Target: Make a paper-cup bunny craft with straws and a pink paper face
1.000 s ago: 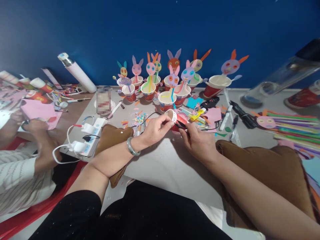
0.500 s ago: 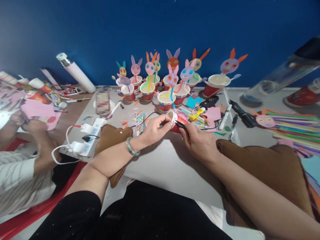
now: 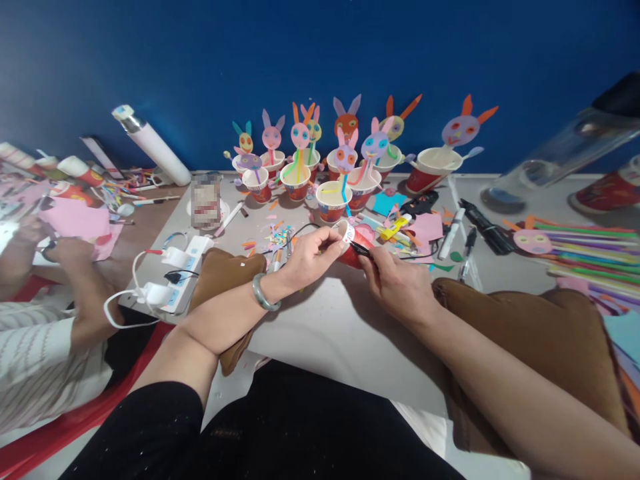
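Observation:
A red and white paper cup [image 3: 351, 257] lies tilted over the table in front of me. My left hand [image 3: 316, 257], with a bangle on its wrist, pinches the cup near its white rim. My right hand [image 3: 397, 280] is closed round a slim black pointed tool [image 3: 359, 249], whose tip meets the cup's side just below the rim. Whether it is a blade or a pen I cannot tell. Behind the cup stand several paper cups with paper rabbit heads, the closest a cup [image 3: 331, 203] with a purple rabbit face [image 3: 345, 159].
Paper scraps [image 3: 280, 237], a yellow cutter [image 3: 395, 228] and white markers [image 3: 451, 233] surround the work. A power strip [image 3: 187, 273] and brown cushions [image 3: 520, 353] flank my arms. Coloured sticks [image 3: 595, 250] lie right. At left, another person's hands [image 3: 70, 253] are beside pink paper [image 3: 75, 217].
The cup has tipped very slightly in my left hand, and the black tool's tip has shifted a little along its side. Otherwise both my hands stay in place.

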Demonstrator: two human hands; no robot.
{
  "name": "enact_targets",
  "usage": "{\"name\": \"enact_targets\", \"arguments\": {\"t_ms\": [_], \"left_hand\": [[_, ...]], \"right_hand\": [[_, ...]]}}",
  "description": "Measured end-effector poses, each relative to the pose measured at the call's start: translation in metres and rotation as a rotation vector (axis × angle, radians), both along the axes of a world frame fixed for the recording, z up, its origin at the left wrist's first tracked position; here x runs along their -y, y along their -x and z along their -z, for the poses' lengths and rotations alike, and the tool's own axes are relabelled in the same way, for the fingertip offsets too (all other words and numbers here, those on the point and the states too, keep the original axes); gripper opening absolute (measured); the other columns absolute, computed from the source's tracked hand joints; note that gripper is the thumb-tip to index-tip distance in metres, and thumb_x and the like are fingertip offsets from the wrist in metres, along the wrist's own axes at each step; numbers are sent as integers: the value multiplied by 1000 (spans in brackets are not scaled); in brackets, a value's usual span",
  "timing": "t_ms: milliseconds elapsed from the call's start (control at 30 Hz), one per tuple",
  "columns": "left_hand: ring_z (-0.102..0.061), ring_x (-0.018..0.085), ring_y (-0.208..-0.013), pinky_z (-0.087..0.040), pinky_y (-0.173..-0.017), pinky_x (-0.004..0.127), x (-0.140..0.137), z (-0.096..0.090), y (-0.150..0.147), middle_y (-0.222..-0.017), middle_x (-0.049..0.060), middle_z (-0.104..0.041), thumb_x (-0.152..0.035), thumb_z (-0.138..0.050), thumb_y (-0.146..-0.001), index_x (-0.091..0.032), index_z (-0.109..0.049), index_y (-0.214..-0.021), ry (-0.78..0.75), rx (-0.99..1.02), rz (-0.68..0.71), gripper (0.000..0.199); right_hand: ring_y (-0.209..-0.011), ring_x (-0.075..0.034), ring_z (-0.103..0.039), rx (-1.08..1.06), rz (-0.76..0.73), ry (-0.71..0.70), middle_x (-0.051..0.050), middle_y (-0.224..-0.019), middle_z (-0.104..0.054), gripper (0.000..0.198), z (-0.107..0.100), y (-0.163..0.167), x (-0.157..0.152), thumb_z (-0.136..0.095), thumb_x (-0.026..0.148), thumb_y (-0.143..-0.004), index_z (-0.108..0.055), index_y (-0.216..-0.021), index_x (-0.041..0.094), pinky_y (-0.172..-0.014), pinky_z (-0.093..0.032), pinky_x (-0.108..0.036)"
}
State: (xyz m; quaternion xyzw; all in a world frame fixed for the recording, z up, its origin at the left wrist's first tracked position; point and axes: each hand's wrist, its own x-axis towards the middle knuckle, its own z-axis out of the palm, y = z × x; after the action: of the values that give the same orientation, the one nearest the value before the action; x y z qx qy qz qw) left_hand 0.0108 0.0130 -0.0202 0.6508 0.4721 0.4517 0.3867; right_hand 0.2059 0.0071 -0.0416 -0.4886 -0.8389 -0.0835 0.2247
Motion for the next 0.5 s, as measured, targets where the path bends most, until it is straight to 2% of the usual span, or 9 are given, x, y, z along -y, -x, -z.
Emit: {"name": "enact_targets", "arguments": {"t_ms": [500], "left_hand": [[-52, 9, -69, -44, -63, 21, -1, 4, -1, -75, 0, -61, -36, -59, -90, -17, -59, -81, -19, 20, 10, 21]], "right_hand": [[-51, -16, -52, 20, -11, 29, -8, -64, -64, 46, 1, 0, 0, -28, 39, -104, -64, -94, 13, -50, -18, -27]]}}
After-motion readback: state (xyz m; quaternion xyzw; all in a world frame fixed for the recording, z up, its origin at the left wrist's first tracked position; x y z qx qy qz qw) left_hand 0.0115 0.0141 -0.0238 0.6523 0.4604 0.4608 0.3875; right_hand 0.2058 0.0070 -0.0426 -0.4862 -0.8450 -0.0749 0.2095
